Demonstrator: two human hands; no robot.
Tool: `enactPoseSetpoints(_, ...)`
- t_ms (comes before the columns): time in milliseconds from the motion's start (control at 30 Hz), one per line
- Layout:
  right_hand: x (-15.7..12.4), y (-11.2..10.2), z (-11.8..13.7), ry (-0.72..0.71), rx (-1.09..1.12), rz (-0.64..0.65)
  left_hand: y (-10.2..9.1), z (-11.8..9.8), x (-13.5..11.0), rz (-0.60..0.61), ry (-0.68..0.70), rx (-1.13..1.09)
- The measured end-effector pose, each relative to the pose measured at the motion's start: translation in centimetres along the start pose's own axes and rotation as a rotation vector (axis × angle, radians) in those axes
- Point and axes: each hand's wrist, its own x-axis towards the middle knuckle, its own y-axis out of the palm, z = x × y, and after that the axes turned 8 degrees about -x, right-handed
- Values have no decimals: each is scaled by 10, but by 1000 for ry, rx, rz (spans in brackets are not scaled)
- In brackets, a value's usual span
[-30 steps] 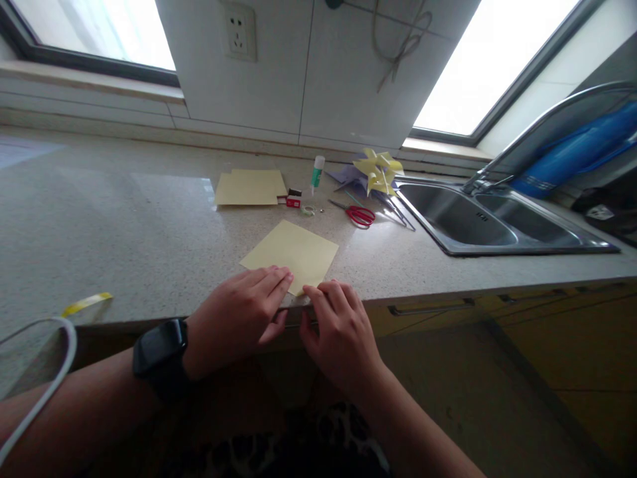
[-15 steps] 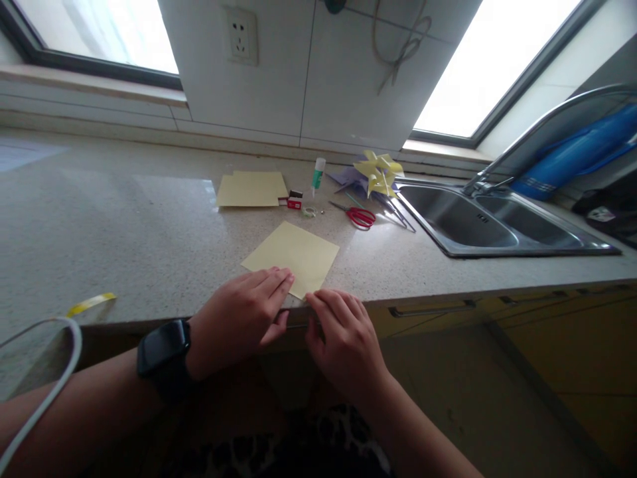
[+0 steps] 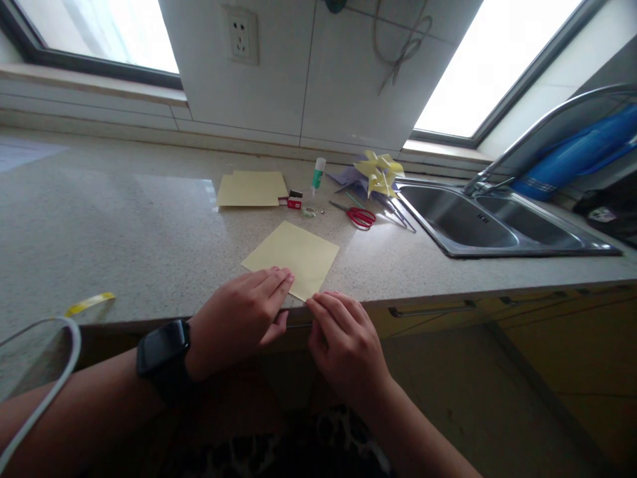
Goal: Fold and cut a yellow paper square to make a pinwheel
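A pale yellow square sheet of paper (image 3: 298, 255) lies turned like a diamond near the counter's front edge. My left hand (image 3: 243, 312), with a black watch on its wrist, rests its outstretched fingers on the sheet's lower left part; its thumb is spread below the counter edge. At the sheet's near corner, my right hand (image 3: 346, 332) has its fingers bent together with the thumb underneath, pinching the corner. The fingers partly hide that corner.
Behind the sheet are stacked yellow papers (image 3: 251, 189), a small red box (image 3: 294, 200), a glue stick (image 3: 318, 172), red-handled scissors (image 3: 360, 217) and yellow and purple pinwheels (image 3: 381, 174). A steel sink (image 3: 458, 216) is at right. A white cable (image 3: 74, 352) crosses the lower left.
My right hand has shifted slightly right and down at the sheet's near corner. The left hand and the sheet stay nearly in place.
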Motion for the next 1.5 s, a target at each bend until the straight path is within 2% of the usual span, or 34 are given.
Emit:
enactPoseSetpoints(467, 9, 1, 4, 29, -120, 77, 4, 1, -1, -19, 0, 4)
enactPoseSetpoints(700, 11, 6, 4, 46, -201, 66, 3, 2, 0, -15, -5, -11)
enactPoseSetpoints(1133, 20, 7, 3, 73, -275, 226, 4, 1, -1, -17, -13, -27)
enactPoseSetpoints(1500, 27, 4, 2, 74, -262, 268, 2, -1, -3, 3, -1, 9)
